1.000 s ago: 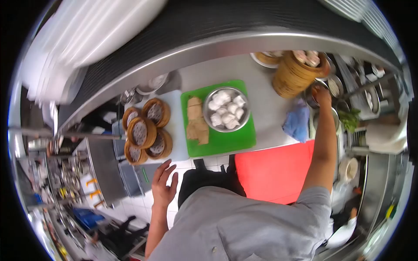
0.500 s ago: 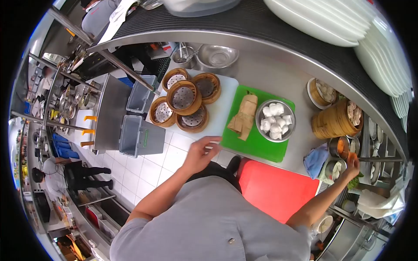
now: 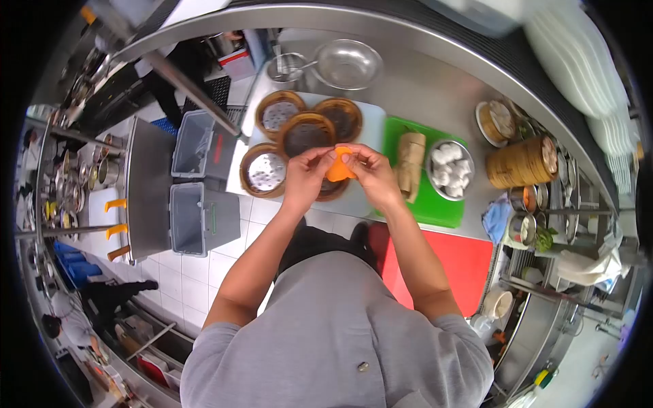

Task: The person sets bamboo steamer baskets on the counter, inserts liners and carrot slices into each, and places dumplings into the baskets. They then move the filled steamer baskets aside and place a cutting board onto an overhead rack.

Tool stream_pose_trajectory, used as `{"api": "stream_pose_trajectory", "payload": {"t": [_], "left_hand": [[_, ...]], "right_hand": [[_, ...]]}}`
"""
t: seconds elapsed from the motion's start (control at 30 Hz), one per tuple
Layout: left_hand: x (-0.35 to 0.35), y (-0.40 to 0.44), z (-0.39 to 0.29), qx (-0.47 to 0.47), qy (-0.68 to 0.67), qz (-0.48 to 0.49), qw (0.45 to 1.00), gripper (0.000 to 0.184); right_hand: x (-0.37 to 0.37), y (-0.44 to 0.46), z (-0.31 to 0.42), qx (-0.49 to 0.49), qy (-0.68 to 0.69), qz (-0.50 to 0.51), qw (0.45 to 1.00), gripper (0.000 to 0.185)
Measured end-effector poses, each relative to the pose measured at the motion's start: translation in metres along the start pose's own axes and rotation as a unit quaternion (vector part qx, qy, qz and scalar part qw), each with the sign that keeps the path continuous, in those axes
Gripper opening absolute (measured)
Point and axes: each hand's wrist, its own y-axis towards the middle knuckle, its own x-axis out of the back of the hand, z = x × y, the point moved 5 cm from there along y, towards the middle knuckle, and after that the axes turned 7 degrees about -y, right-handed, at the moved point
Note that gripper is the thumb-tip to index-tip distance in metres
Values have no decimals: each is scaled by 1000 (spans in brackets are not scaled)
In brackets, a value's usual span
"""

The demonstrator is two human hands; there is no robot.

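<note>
Steel counter (image 3: 415,78): thin orange piece (image 3: 338,168) now above bamboo steamers (image 3: 307,115), left hand (image 3: 306,180) and right hand (image 3: 377,180) both pinching it. Right hand was out by the metal tubs (image 3: 522,230); now it's a two-handed hold. Steamers sit on white board (image 3: 371,126), green board (image 3: 442,216) beside. Co-worker (image 3: 73,328) far left.
</note>
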Motion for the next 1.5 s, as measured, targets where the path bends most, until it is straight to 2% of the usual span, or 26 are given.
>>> {"api": "stream_pose_trajectory", "payload": {"t": [0.07,0.17,0.23,0.3,0.37,0.43,0.47,0.63,0.7,0.73,0.8,0.83,0.9,0.97,1.0,1.13,1.2,1.3,1.37,1.43,1.47,1.5], "left_hand": [[39,8,1,12,28,-27,999,28],[71,14,-8,45,-33,-13,998,29],[87,19,-4,79,-55,-11,995,35],[96,24,7,117,-135,12,984,42],[105,29,12,130,-117,22,984,45],[105,35,5,106,-114,33,987,45],[106,37,1,105,-72,38,991,43],[98,57,4,46,1,71,996,37],[99,69,3,-72,156,70,983,33],[96,74,3,-72,156,71,983,33],[81,78,-5,-178,383,88,902,30],[76,77,-7,-176,382,88,903,30],[67,76,-13,-197,480,51,853,19],[70,83,-11,-177,450,63,873,21],[73,86,-9,-154,420,75,891,23],[82,91,-17,-162,356,99,915,20],[88,95,-17,-72,291,127,946,20],[93,103,-20,-67,267,113,955,17],[89,110,-16,-47,275,117,953,20],[75,115,-14,-188,391,172,885,26],[74,119,-6,-178,459,162,855,27],[69,116,-9,-178,459,161,856,27]], "right_hand": [[-30,19,-3,-8,-46,0,999,22],[-53,46,-13,-11,-95,-12,995,20],[-63,60,-21,-2,-109,-21,994,18],[-67,66,-26,-10,-124,-37,992,18],[-68,68,-27,-9,-141,-54,988,16],[-66,71,-27,-12,-116,-46,992,17],[-65,71,-25,-25,-107,-15,994,17],[-28,79,-29,-12,-36,-78,996,21],[-10,80,-27,-51,-54,-103,992,22],[-9,78,-25,-38,-49,-92,994,23],[-9,75,-22,-28,-66,-90,993,24],[-9,73,-19,-19,-84,-89,992,25],[-10,71,-18,-9,-94,-85,992,25],[-13,73,-13,4,-101,-83,991,25],[-16,72,-10,-10,-92,-79,993,25],[-14,73,-21,-64,-34,-60,996,22],[-11,75,-22,-73,-30,-39,996,21],[-16,72,-19,-85,-51,-19,995,20],[-18,69,-15,-91,-79,-17,993,20],[-17,68,-14,-96,-163,-11,982,21],[-17,67,-14,-96,-164,-9,982,21],[-16,66,-15,-84,-200,-6,976,21]]}}
